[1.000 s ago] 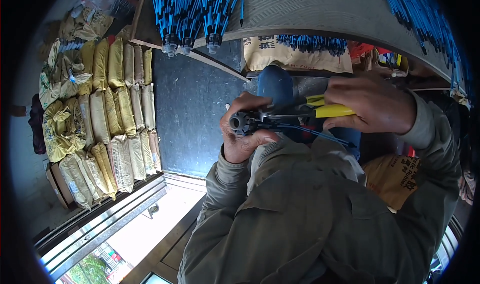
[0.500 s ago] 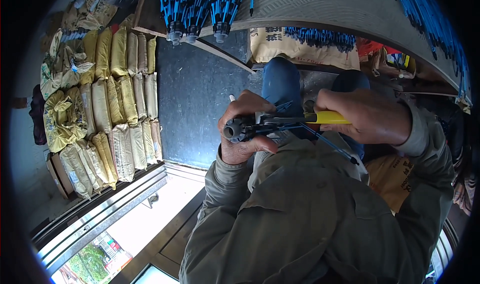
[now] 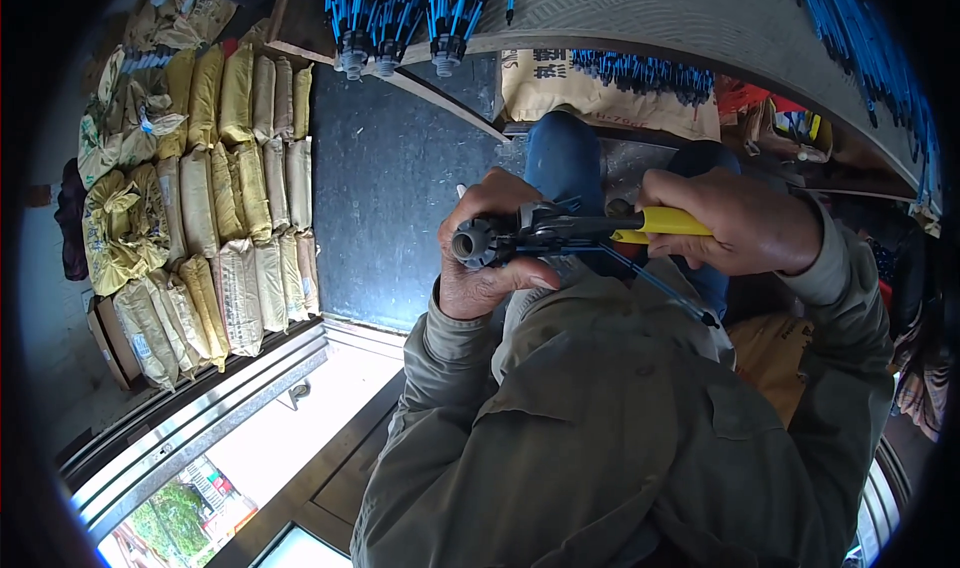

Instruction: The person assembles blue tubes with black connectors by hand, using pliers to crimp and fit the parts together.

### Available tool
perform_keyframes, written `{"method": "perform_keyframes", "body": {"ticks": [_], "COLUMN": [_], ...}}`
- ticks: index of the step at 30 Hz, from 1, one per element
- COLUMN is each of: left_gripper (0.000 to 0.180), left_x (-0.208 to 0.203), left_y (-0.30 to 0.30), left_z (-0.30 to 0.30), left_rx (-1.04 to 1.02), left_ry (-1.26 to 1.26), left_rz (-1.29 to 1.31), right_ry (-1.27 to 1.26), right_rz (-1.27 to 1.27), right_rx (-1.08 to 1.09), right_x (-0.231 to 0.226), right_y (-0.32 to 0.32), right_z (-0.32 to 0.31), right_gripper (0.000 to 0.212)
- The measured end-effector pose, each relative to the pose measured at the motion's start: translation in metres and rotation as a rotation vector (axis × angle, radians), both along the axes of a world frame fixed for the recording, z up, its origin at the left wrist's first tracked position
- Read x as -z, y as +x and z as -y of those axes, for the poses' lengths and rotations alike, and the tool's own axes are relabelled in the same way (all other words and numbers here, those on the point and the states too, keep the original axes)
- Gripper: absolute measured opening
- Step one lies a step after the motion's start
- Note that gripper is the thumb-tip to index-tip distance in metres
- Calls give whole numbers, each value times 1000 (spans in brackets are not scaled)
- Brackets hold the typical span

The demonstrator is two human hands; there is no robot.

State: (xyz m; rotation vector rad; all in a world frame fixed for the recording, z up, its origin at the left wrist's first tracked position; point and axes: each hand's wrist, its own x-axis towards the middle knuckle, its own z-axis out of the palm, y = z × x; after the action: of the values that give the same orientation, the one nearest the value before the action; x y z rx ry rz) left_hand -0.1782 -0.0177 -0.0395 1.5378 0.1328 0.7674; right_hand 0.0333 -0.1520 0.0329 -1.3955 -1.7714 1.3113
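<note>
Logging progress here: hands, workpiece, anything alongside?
Left hand gripping black round-ended fitting. Right hand on yellow-handled pliers. Blue-black stem jutting out beside pliers.

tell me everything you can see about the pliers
The pliers have a dark, metal-looking front part and smooth, bright yellow handles that look plastic-coated. They lie nearly level across the picture, above the person's lap, head to the left. The right hand grips the handles, covering much of them. The head reaches the black fitting held in the left hand; whether the jaws are closed on anything there is too cluttered to tell.
</note>
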Motion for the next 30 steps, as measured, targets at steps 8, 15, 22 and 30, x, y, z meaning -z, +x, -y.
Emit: {"method": "perform_keyframes", "body": {"ticks": [8, 15, 22, 30], "left_gripper": [62, 61, 60, 60], "left_x": [1, -4, -3, -8], "left_y": [2, 5, 4, 7], "left_z": [1, 0, 3, 5], "left_rx": [-42, -6, -18, -93], "left_ry": [-8, -6, -130, -83], "left_rz": [-26, -31, 39, 8], "right_ry": [-163, 18, 108, 411], "right_rz": [-234, 13, 182, 156], "right_rx": [104, 26, 60, 254], "right_x": [18, 2, 4, 54], "right_y": [-6, 7, -4, -34], "right_z": [7, 1, 7, 14], "right_gripper": [21, 22, 22, 23]}}
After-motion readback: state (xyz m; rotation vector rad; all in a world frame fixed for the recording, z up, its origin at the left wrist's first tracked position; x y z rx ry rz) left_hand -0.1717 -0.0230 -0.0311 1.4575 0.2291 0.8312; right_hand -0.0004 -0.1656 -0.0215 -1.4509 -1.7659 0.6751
